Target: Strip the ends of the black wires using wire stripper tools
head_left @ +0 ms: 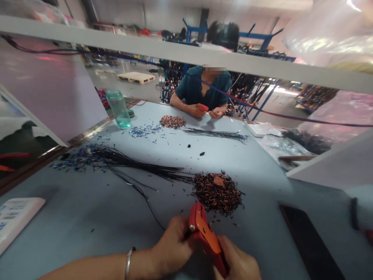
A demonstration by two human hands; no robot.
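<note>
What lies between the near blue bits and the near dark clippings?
A bundle of black wires stretches from the blue bits to the clippings, as the head view shows.

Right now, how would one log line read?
right hand: holds red-and-orange wire stripper | left hand: beside stripper's head, black wire leading to hand, grip hidden | beyond: black-and-copper scrap pile

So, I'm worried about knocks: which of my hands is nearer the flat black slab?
Right. Your right hand, holding the red tool, is left of the slab; your left hand is farther left.
</note>
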